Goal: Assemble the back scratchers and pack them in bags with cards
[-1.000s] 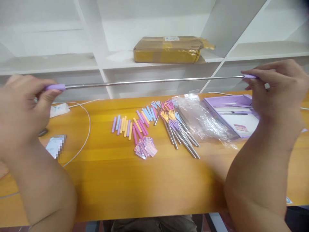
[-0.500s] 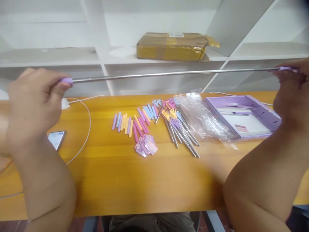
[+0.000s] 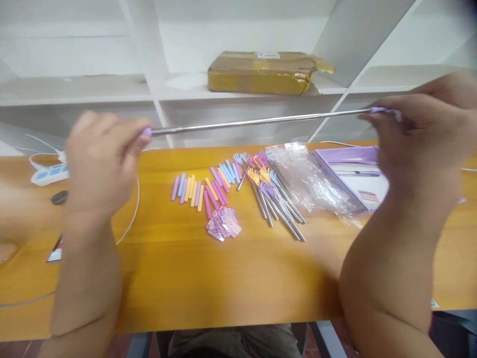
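Observation:
A telescopic back scratcher (image 3: 257,122) with a silver rod and purple ends stretches between my hands above the table. My left hand (image 3: 106,154) is closed round its purple handle end. At the other end, the purple claw head sits partly hidden in my closed right hand (image 3: 421,124). Below lie several back scratchers (image 3: 276,191) with coloured claw heads and short metal rods. Left of them are loose handle sleeves (image 3: 190,191) in purple, blue, yellow and pink. A heap of small printed cards (image 3: 224,223) lies just in front of the sleeves.
Clear plastic bags (image 3: 309,179) lie beside a purple open box (image 3: 339,184), partly behind my right arm. On the left are a power strip (image 3: 50,174), a phone (image 3: 55,252) and a white cable (image 3: 132,219). A taped carton (image 3: 261,74) rests on the white shelf behind.
My hands have come closer together, and the rod between them is shorter. My left hand moved right, my right hand moved left. Both still grip the back scratcher.

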`<state>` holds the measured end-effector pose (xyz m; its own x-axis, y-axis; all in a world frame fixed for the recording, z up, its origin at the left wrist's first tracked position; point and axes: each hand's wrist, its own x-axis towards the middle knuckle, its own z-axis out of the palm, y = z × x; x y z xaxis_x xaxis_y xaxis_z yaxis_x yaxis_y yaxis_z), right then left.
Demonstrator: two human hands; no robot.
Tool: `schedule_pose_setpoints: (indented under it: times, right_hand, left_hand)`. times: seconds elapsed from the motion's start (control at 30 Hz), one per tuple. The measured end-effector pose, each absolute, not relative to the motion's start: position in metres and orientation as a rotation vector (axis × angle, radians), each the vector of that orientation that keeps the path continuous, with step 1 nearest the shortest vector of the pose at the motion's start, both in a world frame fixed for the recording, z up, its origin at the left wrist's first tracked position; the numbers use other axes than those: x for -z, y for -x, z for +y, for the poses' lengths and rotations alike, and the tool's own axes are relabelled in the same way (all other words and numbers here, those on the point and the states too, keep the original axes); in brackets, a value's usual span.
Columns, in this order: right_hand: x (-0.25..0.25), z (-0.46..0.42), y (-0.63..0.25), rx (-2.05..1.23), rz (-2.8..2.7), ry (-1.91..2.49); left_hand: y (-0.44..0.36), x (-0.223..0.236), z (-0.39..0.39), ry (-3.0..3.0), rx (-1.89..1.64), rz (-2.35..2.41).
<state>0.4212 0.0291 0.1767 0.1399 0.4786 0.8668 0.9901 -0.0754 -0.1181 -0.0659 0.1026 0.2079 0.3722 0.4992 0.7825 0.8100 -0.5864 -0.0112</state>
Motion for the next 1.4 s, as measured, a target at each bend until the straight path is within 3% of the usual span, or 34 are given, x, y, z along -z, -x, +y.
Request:
schedule_pose_setpoints:
  times: [0.3,0.7,0.9,1.4]
  right_hand:
    - [-0.180,0.022,-0.297,0.747,-1.557,1.291]
    - [-0.190,0.005,-0.287,0.734,-1.578,1.278]
    - [-0.177,0.002,-0.268,0.709,-1.650,1.459]
    - [-0.157,0.003,-0.234,0.692,-1.711,1.424]
  left_hand:
    - [0.009,-0.170,0.086,2.383,1.177,-1.129]
    - [0.008,-0.178,0.065,2.343,1.220,-1.091]
    - [0.000,-0.173,0.062,2.387,1.224,-1.066]
    - [-0.004,-0.173,0.060,2.429,1.059,-1.065]
